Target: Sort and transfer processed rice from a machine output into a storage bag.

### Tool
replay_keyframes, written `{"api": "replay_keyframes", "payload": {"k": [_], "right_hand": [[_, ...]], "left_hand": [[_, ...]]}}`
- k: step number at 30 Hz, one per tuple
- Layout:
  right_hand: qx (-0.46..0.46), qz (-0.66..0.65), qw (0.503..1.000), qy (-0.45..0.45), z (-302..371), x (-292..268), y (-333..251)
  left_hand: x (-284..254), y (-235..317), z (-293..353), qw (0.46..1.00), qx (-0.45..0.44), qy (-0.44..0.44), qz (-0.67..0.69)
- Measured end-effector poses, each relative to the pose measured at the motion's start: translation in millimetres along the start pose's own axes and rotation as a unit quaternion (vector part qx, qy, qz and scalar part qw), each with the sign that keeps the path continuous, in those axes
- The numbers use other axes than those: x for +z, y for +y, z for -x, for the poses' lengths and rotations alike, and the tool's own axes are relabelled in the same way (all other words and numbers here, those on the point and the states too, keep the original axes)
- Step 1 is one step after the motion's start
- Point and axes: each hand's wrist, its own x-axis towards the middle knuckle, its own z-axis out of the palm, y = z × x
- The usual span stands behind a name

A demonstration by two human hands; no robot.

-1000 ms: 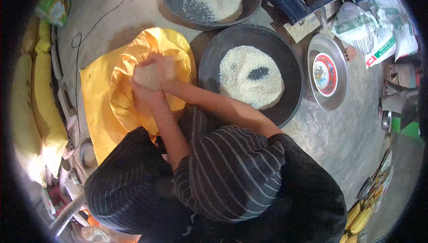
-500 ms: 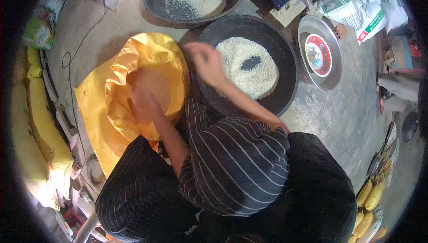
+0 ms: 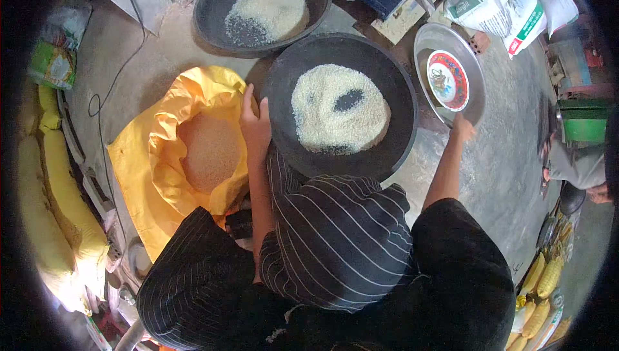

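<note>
A large black basin (image 3: 403, 99) holding a heap of white rice-like grain (image 3: 309, 112) sits in front of me. To its left stands a yellow sack (image 3: 164, 103), its mouth rolled down around pale brownish grain (image 3: 213, 151). My left hand (image 3: 256, 125) is between the sack and the basin, its fingers stretched and apart, holding nothing visible. On the right, my right hand (image 3: 462, 132) is at the near rim of a round metal pan (image 3: 478, 96). Its fingers are blurred, so its grip is unclear. A white bowl with a red patterned rim (image 3: 448, 80) sits inside that pan.
Behind stands a second black basin (image 3: 209, 12) with white grain; more grain streams into it from above. White printed bags (image 3: 493, 6) lie at the back right, corn cobs (image 3: 550, 278) at lower right. Long yellow sacks (image 3: 61, 183) line the left, near a dark cable (image 3: 103, 99).
My left hand has come out of the yellow sack to its right side. My right hand has swung from between sack and basin to the metal pan. The view has shifted slightly.
</note>
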Motion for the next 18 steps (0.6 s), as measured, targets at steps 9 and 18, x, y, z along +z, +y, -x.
{"api": "replay_keyframes", "payload": {"k": [9,18], "right_hand": [[-0.095,-0.258,0.958,-0.080,45,8,16],[-0.121,-0.329,0.920,-0.176,53,5,29]], "left_hand": [[-15,3,5,0.995,-0.080,-0.052,-0.024],[-14,-4,6,0.994,-0.089,-0.046,-0.049]]}}
